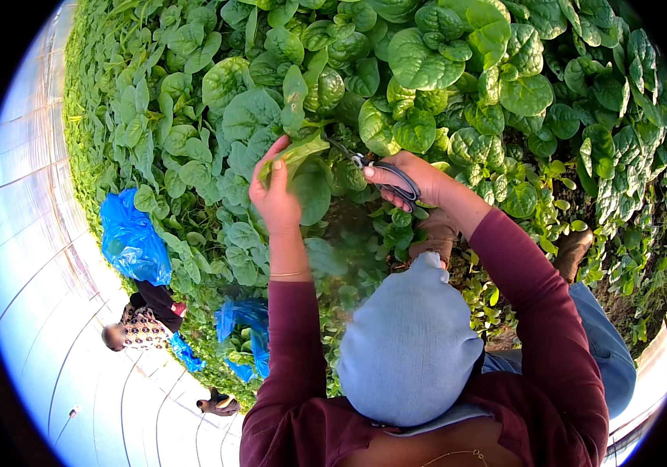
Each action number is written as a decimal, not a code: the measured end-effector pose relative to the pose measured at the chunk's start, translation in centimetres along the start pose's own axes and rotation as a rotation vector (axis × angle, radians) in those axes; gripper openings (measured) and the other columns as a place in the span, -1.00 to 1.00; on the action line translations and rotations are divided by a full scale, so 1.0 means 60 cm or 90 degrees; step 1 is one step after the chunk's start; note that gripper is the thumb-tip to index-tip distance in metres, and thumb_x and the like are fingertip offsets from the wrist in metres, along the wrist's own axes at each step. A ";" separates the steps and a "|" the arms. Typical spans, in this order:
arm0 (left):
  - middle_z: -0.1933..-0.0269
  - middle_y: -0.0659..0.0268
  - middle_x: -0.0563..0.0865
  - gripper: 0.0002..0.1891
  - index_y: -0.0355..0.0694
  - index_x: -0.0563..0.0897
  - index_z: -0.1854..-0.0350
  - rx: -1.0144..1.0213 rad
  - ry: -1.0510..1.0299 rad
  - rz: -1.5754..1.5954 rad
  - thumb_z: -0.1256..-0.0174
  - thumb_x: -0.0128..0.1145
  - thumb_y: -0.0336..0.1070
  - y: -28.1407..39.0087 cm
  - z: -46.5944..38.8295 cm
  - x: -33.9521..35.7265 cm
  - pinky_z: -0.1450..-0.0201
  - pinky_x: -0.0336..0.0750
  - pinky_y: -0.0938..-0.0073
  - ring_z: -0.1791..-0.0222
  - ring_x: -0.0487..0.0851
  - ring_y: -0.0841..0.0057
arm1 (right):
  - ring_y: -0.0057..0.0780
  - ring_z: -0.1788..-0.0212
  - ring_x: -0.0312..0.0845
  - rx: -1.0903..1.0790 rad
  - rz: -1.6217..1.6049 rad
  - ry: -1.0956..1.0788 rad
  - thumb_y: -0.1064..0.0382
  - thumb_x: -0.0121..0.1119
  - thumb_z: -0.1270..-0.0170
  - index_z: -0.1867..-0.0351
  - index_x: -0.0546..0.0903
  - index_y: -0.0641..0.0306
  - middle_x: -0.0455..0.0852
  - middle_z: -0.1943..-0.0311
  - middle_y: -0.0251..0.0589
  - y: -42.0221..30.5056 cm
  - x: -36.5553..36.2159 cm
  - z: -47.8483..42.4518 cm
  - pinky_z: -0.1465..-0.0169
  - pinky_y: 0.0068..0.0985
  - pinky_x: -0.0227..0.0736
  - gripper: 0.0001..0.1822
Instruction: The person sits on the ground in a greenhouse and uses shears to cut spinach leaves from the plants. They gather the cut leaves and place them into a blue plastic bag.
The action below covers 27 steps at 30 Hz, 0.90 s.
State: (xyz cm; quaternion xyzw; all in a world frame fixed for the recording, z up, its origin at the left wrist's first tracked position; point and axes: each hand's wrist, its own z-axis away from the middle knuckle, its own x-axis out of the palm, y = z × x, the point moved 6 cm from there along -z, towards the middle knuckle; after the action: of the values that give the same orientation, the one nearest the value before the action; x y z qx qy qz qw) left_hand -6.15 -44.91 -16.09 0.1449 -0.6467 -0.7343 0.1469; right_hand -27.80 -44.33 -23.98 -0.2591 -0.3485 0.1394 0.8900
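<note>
My left hand (278,201) pinches a folded yellow-green leaf (301,150) between thumb and fingers. In my right hand (412,175) is a pair of scissors with black loop handles (394,181). Their blades (339,147) point up and left among the foliage, close to the stem (317,123) beside the held leaf. The tips are partly lost in the leaves, so I cannot tell whether they touch the stem. A spotted narrow leaf (294,99) rises just above my left fingers. Broad, crinkled leaves of a leafy green crop (421,61) surround both hands.
My bent denim knee (409,344) is below my hands, with a brown shoe (435,233) on the soil. Blue plastic bags (135,239) (246,333) lie among plants at left. Two people (146,330) (219,404) are farther off, near the greenhouse film wall (36,192).
</note>
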 end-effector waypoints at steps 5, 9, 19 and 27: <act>0.29 0.29 0.66 -0.54 -0.32 0.48 -0.22 -0.005 0.045 0.080 -0.23 0.10 -0.53 0.059 0.018 0.005 0.10 0.57 0.41 0.26 0.63 0.54 | -0.64 0.67 0.48 -0.085 0.035 0.098 -0.32 0.29 -0.13 0.25 0.57 0.33 0.52 0.62 -0.37 -0.053 -0.033 0.041 0.62 -0.64 0.43 -0.37; 0.40 0.39 0.56 -0.26 -0.26 0.36 -0.38 0.089 -0.065 -0.266 -0.08 0.35 -0.32 0.121 0.025 0.068 0.29 0.38 0.62 0.44 0.43 0.70 | -0.56 0.64 0.49 -0.170 0.185 0.116 -0.25 0.32 -0.14 0.26 0.58 0.30 0.50 0.66 -0.35 -0.107 -0.007 0.041 0.55 -0.51 0.41 -0.43; 0.30 0.29 0.71 -0.77 -0.38 0.71 0.19 0.030 0.201 -0.243 -0.19 0.37 -0.34 0.059 0.008 0.014 0.16 0.46 0.61 0.34 0.57 0.63 | -0.54 0.59 0.57 -0.021 0.035 -0.016 -0.37 0.21 -0.15 0.20 0.57 0.33 0.56 0.59 -0.29 -0.040 0.027 0.040 0.52 -0.57 0.51 -0.32; 0.28 0.28 0.69 -0.77 -0.39 0.67 0.24 0.019 0.235 -0.244 -0.17 0.38 -0.34 0.043 0.037 -0.013 0.15 0.47 0.58 0.32 0.57 0.60 | -0.53 0.63 0.57 0.017 -0.070 -0.076 -0.45 0.20 -0.10 0.27 0.55 0.33 0.57 0.60 -0.26 -0.022 0.049 -0.010 0.57 -0.58 0.54 -0.27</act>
State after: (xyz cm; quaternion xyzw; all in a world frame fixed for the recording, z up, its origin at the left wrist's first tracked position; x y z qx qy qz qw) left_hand -6.27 -42.89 -13.26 0.3982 -0.5805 -0.7004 0.1182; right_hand -25.20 -44.39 -21.97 -0.2190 -0.4129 0.1102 0.8772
